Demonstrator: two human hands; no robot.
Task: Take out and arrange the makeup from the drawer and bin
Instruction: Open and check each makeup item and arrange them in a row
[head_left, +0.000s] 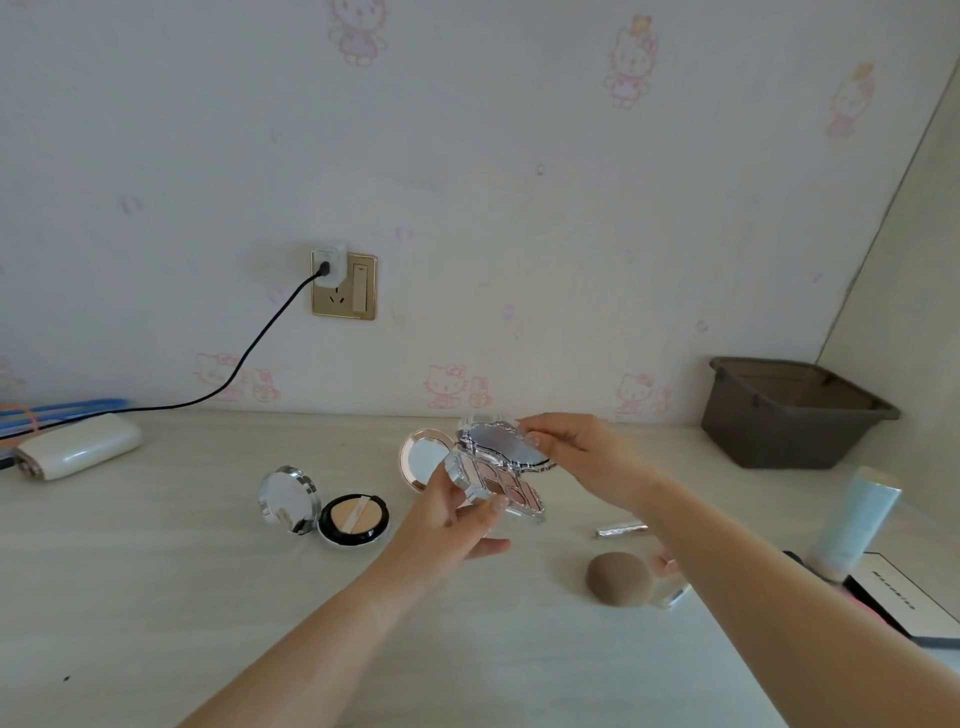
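A silver eyeshadow palette with pink and brown pans hangs open above the table. My left hand grips its base from below. My right hand pinches the mirrored lid at its far edge. Behind it an open gold-rimmed compact stands on the table. To the left lies an open cushion compact with its silver lid raised. A brown makeup sponge, a silver tube and a clear bottle lie at the right. The dark bin sits back right.
A pale blue bottle stands beside a black and white box at the right edge. A white power bank lies at the far left, with a black cable running up to the wall socket.
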